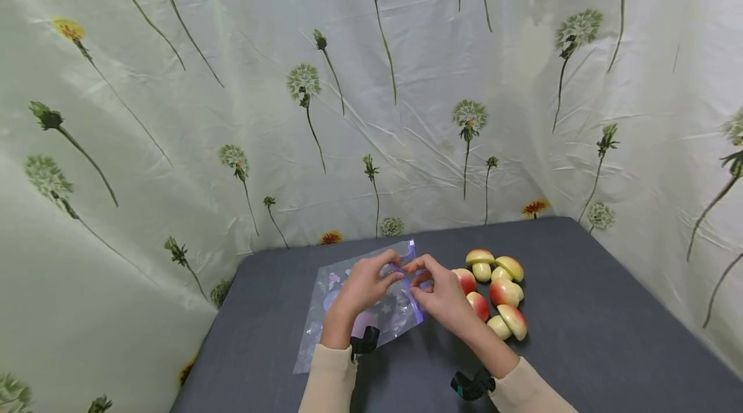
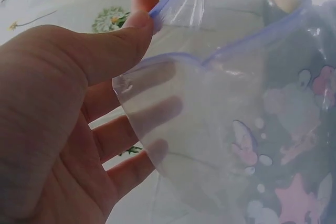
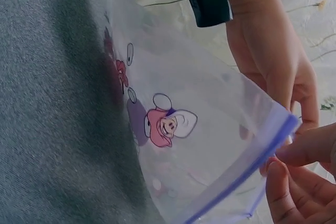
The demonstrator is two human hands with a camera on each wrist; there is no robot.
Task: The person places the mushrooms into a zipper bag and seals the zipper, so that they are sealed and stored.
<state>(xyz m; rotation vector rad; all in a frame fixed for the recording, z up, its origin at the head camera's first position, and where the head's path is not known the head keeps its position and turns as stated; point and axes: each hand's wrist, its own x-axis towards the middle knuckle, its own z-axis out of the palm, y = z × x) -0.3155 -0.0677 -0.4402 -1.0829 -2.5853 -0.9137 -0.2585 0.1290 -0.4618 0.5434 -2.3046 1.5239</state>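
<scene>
A clear zip bag (image 1: 325, 290) with a purple zip strip and printed cartoon figures is held up at a slant over the dark tabletop. My left hand (image 1: 364, 284) pinches its rim between thumb and forefinger, the other fingers lying behind the film in the left wrist view. The right hand (image 1: 444, 293) pinches the rim close beside it, thumb and fingertips at the purple strip (image 3: 262, 153). Two purple edges stand apart in the left wrist view, so the bag's mouth is parted there. Nothing shows inside the bag.
Several toy mushrooms (image 1: 505, 292) with red and yellow caps lie grouped just right of my right hand, some partly hidden by it. The dark grey tabletop (image 1: 580, 335) ends at a flower-printed curtain (image 1: 418, 142) behind and at the sides.
</scene>
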